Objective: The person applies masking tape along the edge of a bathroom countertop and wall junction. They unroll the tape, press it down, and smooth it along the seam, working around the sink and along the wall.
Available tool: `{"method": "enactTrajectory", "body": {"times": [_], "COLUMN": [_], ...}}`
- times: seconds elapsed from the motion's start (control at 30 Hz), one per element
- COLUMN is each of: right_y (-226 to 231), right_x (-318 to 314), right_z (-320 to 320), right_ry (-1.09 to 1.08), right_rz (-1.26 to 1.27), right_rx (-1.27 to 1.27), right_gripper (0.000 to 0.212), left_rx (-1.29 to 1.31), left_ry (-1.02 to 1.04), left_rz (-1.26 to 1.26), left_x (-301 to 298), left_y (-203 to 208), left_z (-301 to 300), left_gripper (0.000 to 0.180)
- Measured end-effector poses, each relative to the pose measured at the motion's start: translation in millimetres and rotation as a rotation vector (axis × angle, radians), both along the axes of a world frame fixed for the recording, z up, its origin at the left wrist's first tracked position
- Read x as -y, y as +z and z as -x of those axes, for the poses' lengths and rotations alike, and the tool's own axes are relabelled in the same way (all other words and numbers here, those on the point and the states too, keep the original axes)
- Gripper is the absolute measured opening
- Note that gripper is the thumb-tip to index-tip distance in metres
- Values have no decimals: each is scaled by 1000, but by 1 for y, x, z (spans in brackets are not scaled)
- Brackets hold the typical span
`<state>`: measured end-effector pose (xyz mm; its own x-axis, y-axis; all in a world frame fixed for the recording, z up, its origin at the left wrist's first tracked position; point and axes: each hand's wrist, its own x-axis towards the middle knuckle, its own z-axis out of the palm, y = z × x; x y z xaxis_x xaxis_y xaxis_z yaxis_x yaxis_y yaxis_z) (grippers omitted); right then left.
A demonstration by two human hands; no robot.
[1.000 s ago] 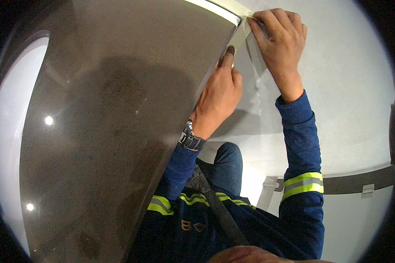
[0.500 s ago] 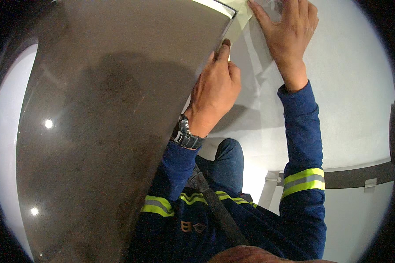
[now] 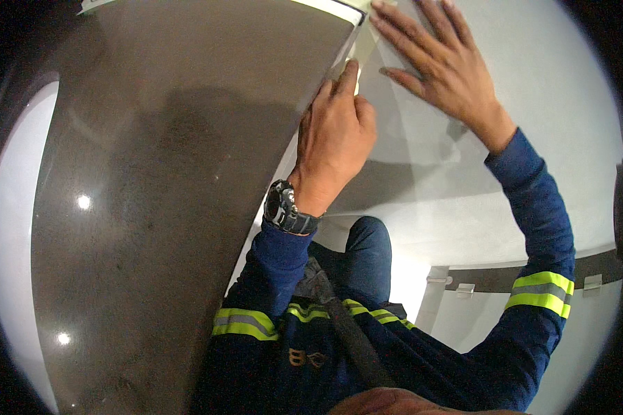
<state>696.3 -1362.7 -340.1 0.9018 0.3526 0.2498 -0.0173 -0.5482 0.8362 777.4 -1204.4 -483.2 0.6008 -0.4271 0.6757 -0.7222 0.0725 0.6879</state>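
Note:
My left hand (image 3: 336, 138) is at the right edge of a dark brown panel (image 3: 152, 228). Its index fingertip presses on a pale yellow strip of masking tape (image 3: 368, 45) that runs down along that edge, and a bit of tape shows beside the finger. The thumb and other fingers are bent in, partly hidden. My right hand (image 3: 443, 69) is open, fingers spread, over the white surface (image 3: 533, 104), its fingertips close to the tape at the panel's upper right corner. Another pale strip (image 3: 318, 5) borders the panel's top edge.
A white curved surface (image 3: 21, 207) lies past the panel's left side. At the lower right a dark grey band (image 3: 491, 278) with small light brackets (image 3: 465, 290) crosses the white area. My bent knee (image 3: 368, 256) and a dark strap (image 3: 349, 332) are below my hands.
My right hand has let go of the tape near the corner; its fingers have spread and its forearm has swung outward to the right. My left hand stays almost in place on the edge.

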Motion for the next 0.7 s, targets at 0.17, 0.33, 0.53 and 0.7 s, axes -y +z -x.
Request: {"method": "enactTrajectory", "body": {"times": [0.17,0.33,0.53,0.7], "right_y": [25,17,4,14], "right_x": [2,9,12,14], "right_z": [0,1,-8,-10], "right_ry": [-100,-52,-22,-24], "right_rz": [-33,19,-22,-17], "right_rx": [-24,-86,-95,-97], "right_gripper": [81,79,77,76], "left_rx": [-1,21,-21,45], "left_ry": [-30,-23,-6,-114], "left_rz": [-51,-64,-134,139], "left_x": [12,16,13,17], "left_y": [10,3,4,-7], "left_z": [0,-3,-1,-6], "left_gripper": [48,52,58,56]}}
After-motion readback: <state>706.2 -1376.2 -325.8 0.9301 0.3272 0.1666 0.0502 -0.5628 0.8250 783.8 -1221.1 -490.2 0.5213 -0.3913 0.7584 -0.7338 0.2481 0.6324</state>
